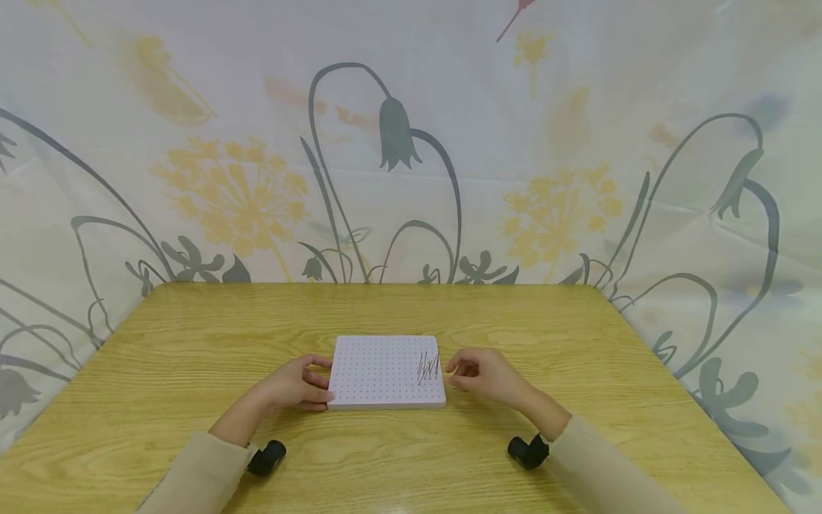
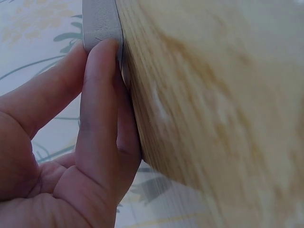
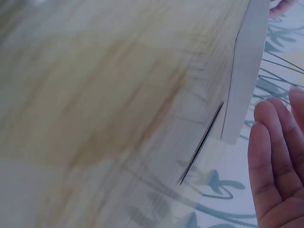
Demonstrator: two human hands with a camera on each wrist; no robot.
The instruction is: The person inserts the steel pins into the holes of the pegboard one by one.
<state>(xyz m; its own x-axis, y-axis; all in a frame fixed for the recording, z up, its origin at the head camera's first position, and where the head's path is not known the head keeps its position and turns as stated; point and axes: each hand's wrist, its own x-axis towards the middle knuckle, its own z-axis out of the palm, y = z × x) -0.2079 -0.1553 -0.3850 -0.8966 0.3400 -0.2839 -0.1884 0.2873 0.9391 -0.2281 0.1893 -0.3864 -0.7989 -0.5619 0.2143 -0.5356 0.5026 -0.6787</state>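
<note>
A white board (image 1: 379, 371) with rows of small holes lies flat on the wooden table. Several thin dark sticks (image 1: 428, 368) lie crosswise over its right part; their exact kind is too small to tell. My left hand (image 1: 302, 383) grips the board's left edge, thumb on the near corner. In the left wrist view, fingers (image 2: 99, 95) press against the board's grey-looking side (image 2: 102, 23). Just off the right edge hovers my right hand (image 1: 484, 373), fingers bent. The right wrist view shows its fingers (image 3: 266, 156) loosely extended, apart from a thin dark stick (image 3: 202, 142) near the board's end.
The wooden table (image 1: 385, 310) reaches back to a hanging cloth (image 1: 257, 107) printed with grey and yellow flowers. Black devices (image 1: 267, 457) are worn at both wrists, under beige sleeves (image 1: 199, 475).
</note>
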